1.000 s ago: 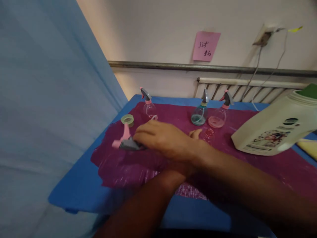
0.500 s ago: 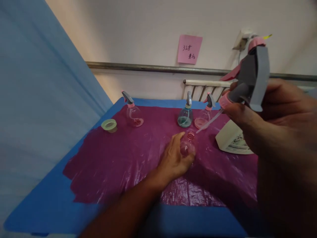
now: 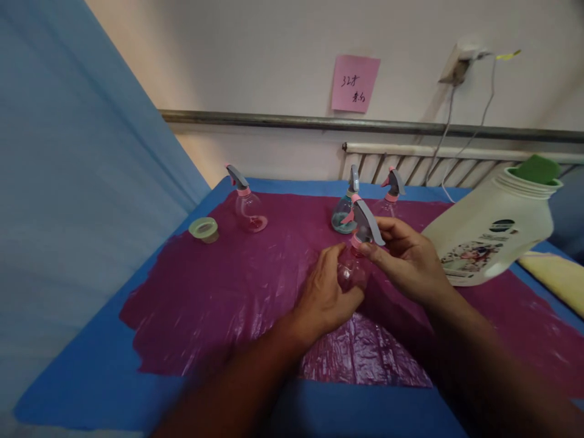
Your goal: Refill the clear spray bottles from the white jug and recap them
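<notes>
My left hand (image 3: 325, 289) wraps round a clear pink bottle (image 3: 352, 272) that stands on the purple plastic sheet (image 3: 219, 292). At the bottle's mouth, my right hand (image 3: 404, 252) pinches the pink collar of a grey-and-pink spray head (image 3: 365, 222). The head sits upright on the neck; whether its thread has caught, I cannot tell. Just behind stand a spray bottle with teal liquid (image 3: 342, 220) and a pink spray bottle (image 3: 389, 204), the latter partly hidden by my right hand. Another pink spray bottle (image 3: 250, 210) is farther left.
A pale green tub (image 3: 204, 229) lies at the left of the blue table (image 3: 86, 365). On the right is a large white jug (image 3: 495, 231) with a green piece (image 3: 538, 169) at its mouth, beside a yellow cloth (image 3: 554, 277). A blue curtain (image 3: 91, 152) hangs left.
My right hand has brought the spray head down and left onto the bottle's neck, its tube now inside the bottle. My left hand has kept its grip. More of the white jug shows.
</notes>
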Motion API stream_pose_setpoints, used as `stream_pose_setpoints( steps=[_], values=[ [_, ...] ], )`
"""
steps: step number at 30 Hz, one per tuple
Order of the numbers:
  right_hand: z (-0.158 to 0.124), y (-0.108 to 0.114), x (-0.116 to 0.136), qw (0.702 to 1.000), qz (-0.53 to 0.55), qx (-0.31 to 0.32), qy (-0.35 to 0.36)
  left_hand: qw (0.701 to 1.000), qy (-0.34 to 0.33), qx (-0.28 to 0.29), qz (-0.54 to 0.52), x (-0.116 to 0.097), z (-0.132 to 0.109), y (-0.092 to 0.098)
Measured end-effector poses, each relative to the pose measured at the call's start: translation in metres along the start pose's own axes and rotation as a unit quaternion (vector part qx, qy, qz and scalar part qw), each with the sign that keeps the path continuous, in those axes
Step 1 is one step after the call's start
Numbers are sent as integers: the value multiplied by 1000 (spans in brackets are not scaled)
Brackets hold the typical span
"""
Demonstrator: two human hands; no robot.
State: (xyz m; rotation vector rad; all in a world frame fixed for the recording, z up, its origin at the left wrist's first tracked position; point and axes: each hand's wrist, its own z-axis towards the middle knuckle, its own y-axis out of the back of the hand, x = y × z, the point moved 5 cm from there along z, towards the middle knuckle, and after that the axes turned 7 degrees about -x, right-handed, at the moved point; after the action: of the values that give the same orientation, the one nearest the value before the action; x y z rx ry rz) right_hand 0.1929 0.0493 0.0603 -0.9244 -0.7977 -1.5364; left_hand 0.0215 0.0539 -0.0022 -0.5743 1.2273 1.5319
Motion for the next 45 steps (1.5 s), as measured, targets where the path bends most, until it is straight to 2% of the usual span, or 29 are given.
stream_pose_setpoints(
  steps=[7, 14, 19, 25, 30, 36, 40, 45],
  values=[
    [-12, 3, -14, 999, -14, 7, -30, 1000, -18, -11, 0, -2, -1, 1],
    [-20, 8, -22, 998, -46, 23, -27, 999, -29, -20, 10, -5, -1, 1],
    [-23, 9, -27, 996, -82, 25, -13, 996, -75, -39, 15, -8, -1, 0],
    [-24, 7, -24, 996, -94, 4, -6, 995, -96, -22, -2, -2, -3, -3],
    [-25, 4, -25, 998, -59, -32, -4, 991, -131, 1, 22, -4, -5, 0],
    [-23, -4, -36, 996, -9, -92, -9, 988, -155, 17, 16, -6, -5, 2],
    [-22, -8, -40, 995, 8, -99, -8, 988, -150, 20, 3, -7, -4, 4],
    [-26, -4, -27, 997, 22, -77, 21, 989, -145, 26, 4, -8, -3, 4]
  ],
)
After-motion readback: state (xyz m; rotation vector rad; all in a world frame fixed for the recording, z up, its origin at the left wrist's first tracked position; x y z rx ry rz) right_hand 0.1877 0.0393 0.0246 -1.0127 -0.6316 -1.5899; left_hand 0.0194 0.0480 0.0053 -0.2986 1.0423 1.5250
